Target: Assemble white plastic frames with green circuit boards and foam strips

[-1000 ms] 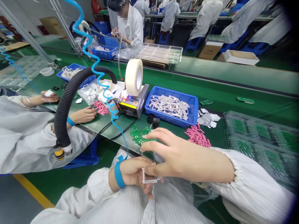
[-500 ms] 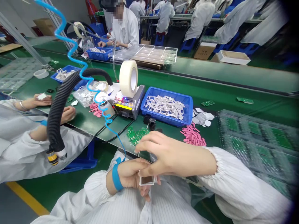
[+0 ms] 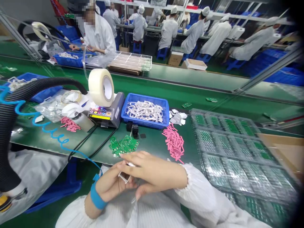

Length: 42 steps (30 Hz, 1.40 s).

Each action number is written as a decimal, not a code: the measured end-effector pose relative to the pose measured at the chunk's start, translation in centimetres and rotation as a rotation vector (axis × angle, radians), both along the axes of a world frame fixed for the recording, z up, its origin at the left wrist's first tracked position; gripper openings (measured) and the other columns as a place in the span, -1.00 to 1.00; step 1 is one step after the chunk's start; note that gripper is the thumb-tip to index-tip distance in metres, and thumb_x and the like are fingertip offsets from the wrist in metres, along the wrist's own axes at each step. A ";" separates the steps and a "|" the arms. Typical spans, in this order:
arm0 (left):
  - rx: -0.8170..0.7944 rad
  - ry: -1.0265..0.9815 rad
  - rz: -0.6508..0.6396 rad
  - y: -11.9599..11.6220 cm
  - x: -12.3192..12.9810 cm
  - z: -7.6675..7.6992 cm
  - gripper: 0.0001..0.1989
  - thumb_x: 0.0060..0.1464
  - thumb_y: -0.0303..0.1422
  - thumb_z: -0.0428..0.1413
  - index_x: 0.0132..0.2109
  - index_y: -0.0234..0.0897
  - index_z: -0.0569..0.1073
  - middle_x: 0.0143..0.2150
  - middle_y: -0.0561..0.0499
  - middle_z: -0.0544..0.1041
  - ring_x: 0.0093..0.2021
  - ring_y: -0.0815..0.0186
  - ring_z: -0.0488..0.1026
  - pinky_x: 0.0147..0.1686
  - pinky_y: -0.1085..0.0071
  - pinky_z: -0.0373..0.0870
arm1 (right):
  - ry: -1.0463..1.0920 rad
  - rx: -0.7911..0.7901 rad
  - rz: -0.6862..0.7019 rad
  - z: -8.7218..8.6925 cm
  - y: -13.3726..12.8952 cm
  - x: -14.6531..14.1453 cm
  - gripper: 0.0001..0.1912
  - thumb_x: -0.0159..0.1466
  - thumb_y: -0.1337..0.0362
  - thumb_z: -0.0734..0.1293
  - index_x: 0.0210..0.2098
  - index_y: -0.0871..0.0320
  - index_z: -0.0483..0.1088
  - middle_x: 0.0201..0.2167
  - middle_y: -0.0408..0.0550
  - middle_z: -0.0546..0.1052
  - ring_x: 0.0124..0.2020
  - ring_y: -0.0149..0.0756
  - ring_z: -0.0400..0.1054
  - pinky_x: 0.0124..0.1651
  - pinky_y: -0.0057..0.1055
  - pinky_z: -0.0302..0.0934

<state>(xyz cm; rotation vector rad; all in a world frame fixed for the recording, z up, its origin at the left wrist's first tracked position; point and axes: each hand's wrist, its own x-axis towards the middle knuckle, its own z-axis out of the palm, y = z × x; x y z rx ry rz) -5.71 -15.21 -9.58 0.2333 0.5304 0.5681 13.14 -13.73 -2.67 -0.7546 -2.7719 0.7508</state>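
Observation:
Near the bottom centre, my left hand (image 3: 111, 183), with a blue band at its wrist, holds a small white frame (image 3: 123, 178) with a dark inside. Above and partly over it lies my right hand (image 3: 152, 171), its fingers extended across the frame and its thumb apart. The fingertips of my right hand cover part of the frame. Just beyond the hands is a pile of green circuit boards (image 3: 124, 145), with black blocks (image 3: 135, 130) behind it. Pink strips (image 3: 173, 142) lie to the right of them.
A blue bin (image 3: 145, 123) of white frames stands behind, with a tape roll (image 3: 101, 87) on a grey device (image 3: 116, 110) to its left. Clear trays (image 3: 220, 142) with green boards fill the right. A black hose (image 3: 14, 110) arches at left. A person (image 3: 99, 34) works opposite.
The view has swung right, showing more of the trays. My right hand's fingers have straightened over the frame, and the frame has tilted in my left hand.

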 end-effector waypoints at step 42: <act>-0.071 0.121 0.081 0.4 1.3 0.7 -0.72 -0.01 -0.26 0.20 -0.18 -0.36 0.55 -0.39 -0.02 0.53 -0.39 0.38 0.44 -0.28 0.36 0.41 | -0.209 0.210 -1.523 -7.5 8.8 15.6 -0.78 0.08 0.27 0.36 -0.28 0.22 0.48 -0.22 0.18 0.48 -0.14 0.02 0.32 -0.13 -0.14 0.11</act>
